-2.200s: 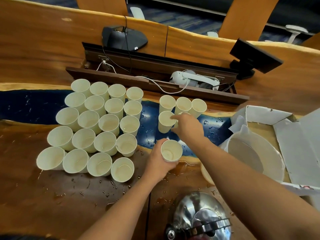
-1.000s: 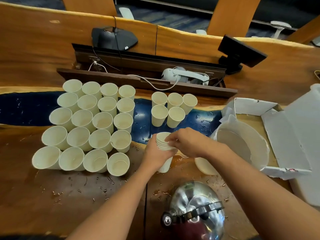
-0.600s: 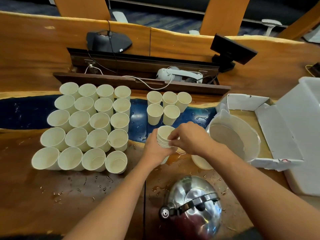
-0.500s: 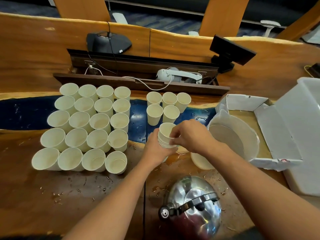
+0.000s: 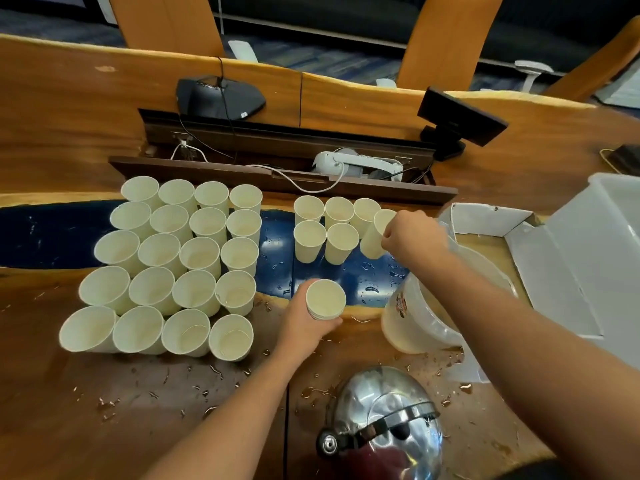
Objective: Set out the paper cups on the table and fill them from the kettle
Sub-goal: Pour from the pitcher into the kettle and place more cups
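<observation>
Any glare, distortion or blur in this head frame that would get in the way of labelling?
Head view: wide-angle bowing curves the table edges; bright reflections on the steel kettle at the bottom; water droplets glint on the wet wood. Cups and both hands, left hand and right hand, look sharp.

Wet table (image 5: 86,410), cups (image 5: 173,268), kettle (image 5: 388,420)

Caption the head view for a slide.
Right hand sets a paper cup beside the small group; left hand holds the cup stack.
</observation>
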`<state>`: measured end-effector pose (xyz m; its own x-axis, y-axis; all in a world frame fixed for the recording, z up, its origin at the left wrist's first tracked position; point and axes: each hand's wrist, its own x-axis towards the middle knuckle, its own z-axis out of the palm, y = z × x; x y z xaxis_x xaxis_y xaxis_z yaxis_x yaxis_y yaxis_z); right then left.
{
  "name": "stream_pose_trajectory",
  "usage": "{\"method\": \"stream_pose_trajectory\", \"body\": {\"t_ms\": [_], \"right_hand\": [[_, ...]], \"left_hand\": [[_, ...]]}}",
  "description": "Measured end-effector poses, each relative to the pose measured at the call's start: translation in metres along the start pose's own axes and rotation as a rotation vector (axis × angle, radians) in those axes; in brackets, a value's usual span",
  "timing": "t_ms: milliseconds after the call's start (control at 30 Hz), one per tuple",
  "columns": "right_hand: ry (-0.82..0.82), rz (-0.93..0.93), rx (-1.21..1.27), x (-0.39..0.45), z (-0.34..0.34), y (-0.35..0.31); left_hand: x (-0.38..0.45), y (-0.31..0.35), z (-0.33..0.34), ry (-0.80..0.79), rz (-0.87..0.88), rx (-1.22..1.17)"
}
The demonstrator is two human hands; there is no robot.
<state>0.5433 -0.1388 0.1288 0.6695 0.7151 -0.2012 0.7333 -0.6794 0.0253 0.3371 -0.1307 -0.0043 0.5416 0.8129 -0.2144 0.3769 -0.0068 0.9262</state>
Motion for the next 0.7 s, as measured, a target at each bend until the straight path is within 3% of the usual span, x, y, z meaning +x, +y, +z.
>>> {"method": "stream_pose_trajectory", "body": {"t_ms": [200, 700], "right_hand": [[-0.091, -0.095, -0.215, 0.023, 0.014, -0.009], [-0.199, -0.047, -0.09, 0.059, 0.053, -0.02]], "left_hand": [[-0.002, -0.012, 0.0, 0.018, 0.018, -0.007], [0.011, -0.016, 0.004, 0.009, 0.014, -0.018]]}}
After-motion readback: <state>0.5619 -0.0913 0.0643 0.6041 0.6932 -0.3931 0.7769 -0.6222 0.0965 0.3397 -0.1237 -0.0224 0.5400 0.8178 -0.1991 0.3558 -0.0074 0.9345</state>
